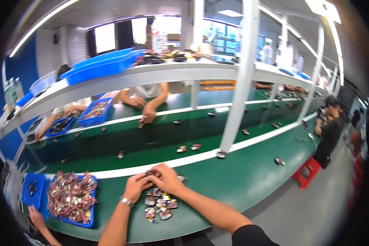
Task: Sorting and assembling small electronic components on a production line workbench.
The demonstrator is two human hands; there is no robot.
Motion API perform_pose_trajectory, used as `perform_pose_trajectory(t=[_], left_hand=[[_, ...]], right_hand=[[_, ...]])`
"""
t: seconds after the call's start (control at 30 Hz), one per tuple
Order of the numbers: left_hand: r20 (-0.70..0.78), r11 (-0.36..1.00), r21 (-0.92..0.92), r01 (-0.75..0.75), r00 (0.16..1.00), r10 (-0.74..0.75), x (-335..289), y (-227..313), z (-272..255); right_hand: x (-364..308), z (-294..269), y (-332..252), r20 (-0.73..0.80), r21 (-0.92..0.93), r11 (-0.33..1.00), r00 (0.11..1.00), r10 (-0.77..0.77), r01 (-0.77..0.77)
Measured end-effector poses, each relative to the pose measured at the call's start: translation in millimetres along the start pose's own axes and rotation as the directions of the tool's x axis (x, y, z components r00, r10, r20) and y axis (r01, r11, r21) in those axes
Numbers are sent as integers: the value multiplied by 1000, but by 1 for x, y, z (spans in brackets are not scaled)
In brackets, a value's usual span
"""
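At the near edge of the conveyor, my left hand [135, 188] and my right hand [167, 179] meet with fingers closed around one small dark electronic part [151, 173]. My fingers cover most of it, so its exact kind is hidden. Just below my hands, a loose pile of small parts [163, 203] in silver, black, yellow and reddish brown lies on the green tabletop [123, 205]. A metal band circles my left wrist. To the left stands a blue tray [95, 205] heaped with similar small parts.
A smaller blue tray [28, 201] holds a few dark pieces; a neighbour's hand [37, 219] is beside it. Scattered parts lie on the green conveyor belt [151, 143]. Across it, co-workers' hands [148, 114] work. A white post [238, 86] rises ahead; a red stool [307, 172] stands right.
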State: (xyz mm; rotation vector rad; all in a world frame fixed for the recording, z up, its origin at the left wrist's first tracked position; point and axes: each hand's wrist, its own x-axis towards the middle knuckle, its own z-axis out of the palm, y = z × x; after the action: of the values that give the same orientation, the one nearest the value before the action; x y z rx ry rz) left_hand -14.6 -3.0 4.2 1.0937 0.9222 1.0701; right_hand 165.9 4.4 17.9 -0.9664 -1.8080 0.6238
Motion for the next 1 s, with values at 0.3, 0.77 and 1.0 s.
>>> perform_pose_trajectory(t=[0.3, 0.77, 1.0], left_hand=[[9, 999, -35, -27, 1000, 28, 14, -5, 9], [192, 998, -45, 48, 981, -39, 7, 6, 13], [273, 997, -75, -18, 961, 38, 3, 3, -2]], right_hand=[[-3, -25, 12, 83, -88, 979, 981, -174, 181], [-3, -29, 19, 220, -166, 953, 952, -214, 253], [-1, -19, 9, 203, -150, 968, 965, -169, 201]])
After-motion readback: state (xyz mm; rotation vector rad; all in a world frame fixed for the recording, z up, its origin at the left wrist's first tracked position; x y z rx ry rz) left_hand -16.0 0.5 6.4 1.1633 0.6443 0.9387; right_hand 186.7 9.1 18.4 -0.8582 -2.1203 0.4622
